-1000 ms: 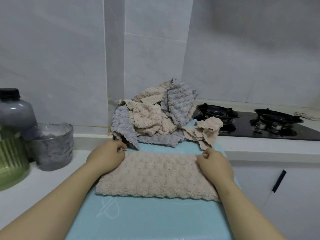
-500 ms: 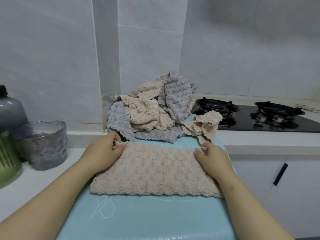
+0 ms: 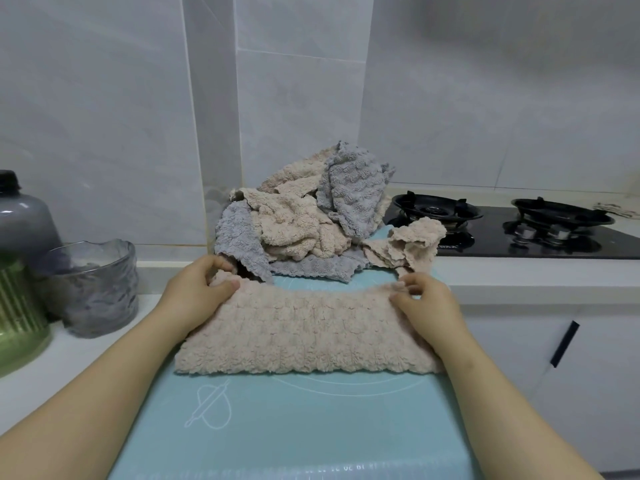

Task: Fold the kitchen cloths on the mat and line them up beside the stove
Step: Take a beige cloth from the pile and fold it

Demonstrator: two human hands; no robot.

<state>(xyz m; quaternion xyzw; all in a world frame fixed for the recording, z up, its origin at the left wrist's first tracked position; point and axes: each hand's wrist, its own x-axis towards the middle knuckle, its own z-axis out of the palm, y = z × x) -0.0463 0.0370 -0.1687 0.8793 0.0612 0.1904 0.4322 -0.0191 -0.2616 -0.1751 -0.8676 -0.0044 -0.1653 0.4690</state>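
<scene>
Grey-tiled kitchen counter; blue mat (image 3: 311, 424) carries beige cloth (image 3: 304, 330). Left hand (image 3: 197, 292) pinches far-left corner, right hand (image 3: 427, 301) pinches far-right corner. Unfolded cloth pile (image 3: 304, 223) behind, stove (image 3: 519, 233) right.

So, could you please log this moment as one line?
left hand pinches beige cloth | right hand pinches it | cloth on mat | pile unfolded

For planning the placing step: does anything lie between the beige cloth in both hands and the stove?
A crumpled beige cloth lies at the mat's far right corner, between the stove and the held cloth. The unfolded pile sits behind, further left.
</scene>
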